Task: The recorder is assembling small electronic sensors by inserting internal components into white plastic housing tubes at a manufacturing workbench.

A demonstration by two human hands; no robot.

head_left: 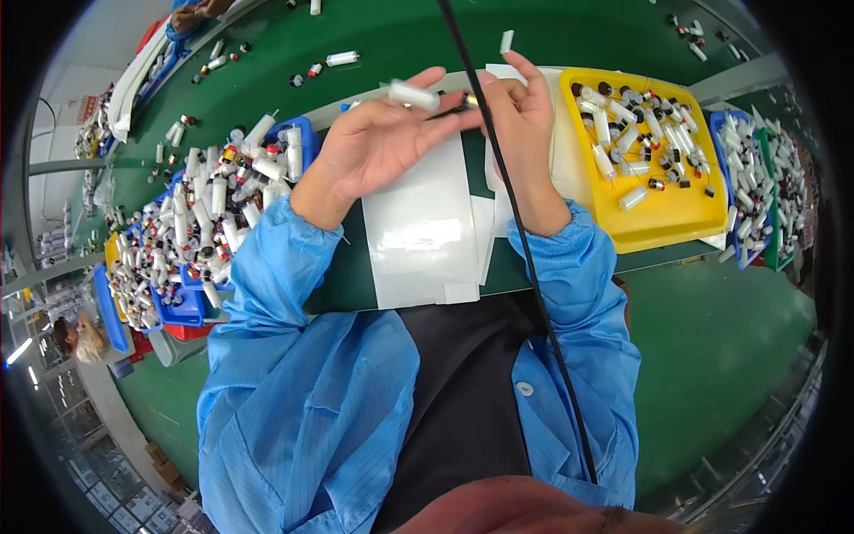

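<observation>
My left hand has its thumb and fingers around a small white cylindrical bottle, slightly blurred, lying crosswise above the palm. A thin dark piece lies along its fingers. My right hand is close beside it, its fingers bent together at a small dark and yellowish part; the black cable partly hides this grip. Below both hands, a shiny clear plastic sheet lies over white paper on the green table.
At right stands a yellow tray with white bottles and black-and-red caps. Blue trays heaped with similar pieces stand at left. Loose pieces are scattered on the far green table. A black cable runs down across the view.
</observation>
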